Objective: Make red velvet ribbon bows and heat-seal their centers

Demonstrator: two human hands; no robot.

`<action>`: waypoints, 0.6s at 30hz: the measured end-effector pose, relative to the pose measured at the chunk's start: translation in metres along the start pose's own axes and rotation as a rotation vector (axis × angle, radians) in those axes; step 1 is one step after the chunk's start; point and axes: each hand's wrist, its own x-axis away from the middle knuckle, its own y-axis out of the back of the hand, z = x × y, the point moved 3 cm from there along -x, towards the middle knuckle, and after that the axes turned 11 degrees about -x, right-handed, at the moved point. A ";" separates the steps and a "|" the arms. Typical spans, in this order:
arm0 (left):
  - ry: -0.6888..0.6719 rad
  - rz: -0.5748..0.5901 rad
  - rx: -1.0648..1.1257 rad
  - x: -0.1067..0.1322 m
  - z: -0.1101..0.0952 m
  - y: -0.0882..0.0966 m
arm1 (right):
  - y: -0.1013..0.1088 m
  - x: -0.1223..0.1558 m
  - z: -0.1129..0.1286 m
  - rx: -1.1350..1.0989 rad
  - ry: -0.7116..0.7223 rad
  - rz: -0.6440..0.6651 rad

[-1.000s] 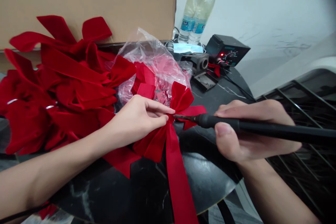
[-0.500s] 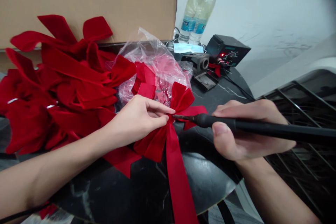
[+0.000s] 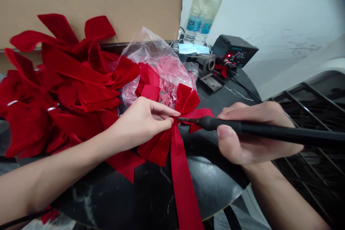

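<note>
The right hand (image 3: 250, 134) has eased toward the bow, fingers curled narrow round a slim black soldering iron (image 3: 269, 131), its tip at the knot; the left hand (image 3: 140, 124) pinches close — a steady hold on the red velvet bow (image 3: 161, 147), lying on the black marble-veined tabletop (image 3: 212, 190).

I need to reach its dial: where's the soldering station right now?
In the head view, the soldering station sits at the far edge of the black tabletop, just right of the soldering iron stand and the two water bottles.
</note>
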 end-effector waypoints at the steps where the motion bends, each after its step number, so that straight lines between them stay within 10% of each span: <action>1: -0.001 0.001 0.006 0.000 0.000 0.000 | 0.000 0.000 0.000 0.008 0.006 -0.003; 18: -0.024 0.003 -0.004 -0.001 0.006 0.004 | -0.004 -0.009 0.011 -0.087 0.180 -0.039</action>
